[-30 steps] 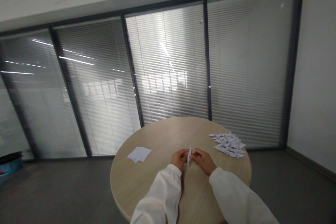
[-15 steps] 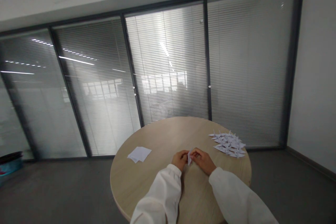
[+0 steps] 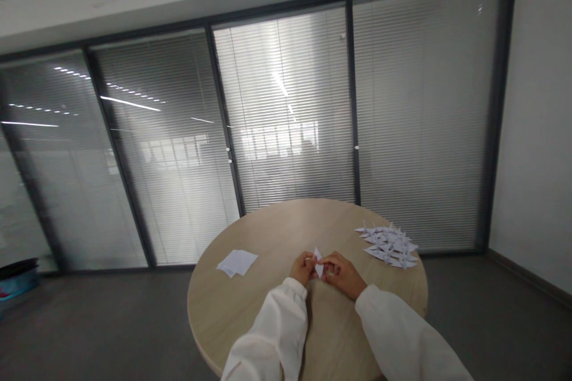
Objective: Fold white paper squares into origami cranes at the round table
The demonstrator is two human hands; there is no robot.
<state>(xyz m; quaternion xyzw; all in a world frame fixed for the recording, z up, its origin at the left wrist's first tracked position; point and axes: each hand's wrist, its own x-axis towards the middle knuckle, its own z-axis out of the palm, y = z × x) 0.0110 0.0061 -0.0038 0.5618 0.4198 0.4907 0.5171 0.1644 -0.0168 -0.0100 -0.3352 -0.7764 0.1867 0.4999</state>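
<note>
A folded paper point(image 3: 319, 269) was pinched by the left hand point(image 3: 304, 268) and right hand point(image 3: 344, 274), its middle partly hidden; at right, piled pieces point(image 3: 389, 246) were hardly distinguished.

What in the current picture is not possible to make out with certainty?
All in the head view:
Folded paper: partly hidden by the fingers.
White sheets: overlapping hides their number.
Pile of folded pieces: too small and overlapped to count.
Blue container: cut off by the left edge.
Whatever is behind the blinds: obscured by slats and reflections.
</note>
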